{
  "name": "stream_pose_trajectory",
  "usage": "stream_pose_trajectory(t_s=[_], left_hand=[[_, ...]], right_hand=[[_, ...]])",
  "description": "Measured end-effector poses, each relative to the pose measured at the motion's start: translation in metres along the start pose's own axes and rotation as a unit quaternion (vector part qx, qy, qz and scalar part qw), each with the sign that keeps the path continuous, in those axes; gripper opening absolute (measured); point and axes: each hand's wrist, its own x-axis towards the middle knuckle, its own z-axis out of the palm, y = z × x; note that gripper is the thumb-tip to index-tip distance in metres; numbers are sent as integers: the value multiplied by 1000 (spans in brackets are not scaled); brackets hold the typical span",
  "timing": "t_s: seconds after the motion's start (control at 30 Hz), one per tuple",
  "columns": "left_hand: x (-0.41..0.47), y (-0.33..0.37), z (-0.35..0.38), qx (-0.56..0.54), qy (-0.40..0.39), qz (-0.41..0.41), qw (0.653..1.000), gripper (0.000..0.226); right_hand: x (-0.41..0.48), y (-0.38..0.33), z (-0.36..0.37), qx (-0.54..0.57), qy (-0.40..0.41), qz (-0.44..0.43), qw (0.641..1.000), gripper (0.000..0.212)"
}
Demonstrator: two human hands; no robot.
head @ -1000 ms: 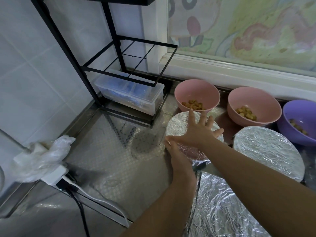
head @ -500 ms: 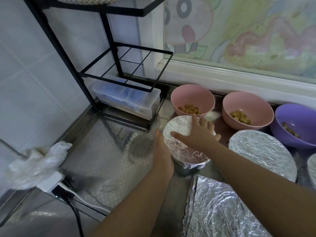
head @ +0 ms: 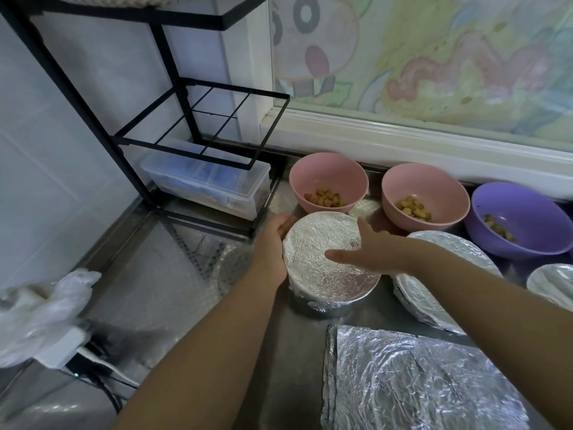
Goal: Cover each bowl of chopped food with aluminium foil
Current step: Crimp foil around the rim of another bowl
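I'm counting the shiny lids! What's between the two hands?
The head view shows a foil-covered bowl between the hands: the left hand presses against its side, and the right hand lies flat on its foil top.

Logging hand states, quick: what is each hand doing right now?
Left hand: open, pressing the left side of the foil-covered bowl.
Right hand: open, lying flat on its top.
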Motion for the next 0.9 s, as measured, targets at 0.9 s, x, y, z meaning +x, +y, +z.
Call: stream_pose_trajectory(t_s=[0.9], left_hand=[[-46, -76, -41, -199, 6, -183, 963, 10]], right_hand=[[35, -32, 37, -100, 102, -64, 988, 152]])
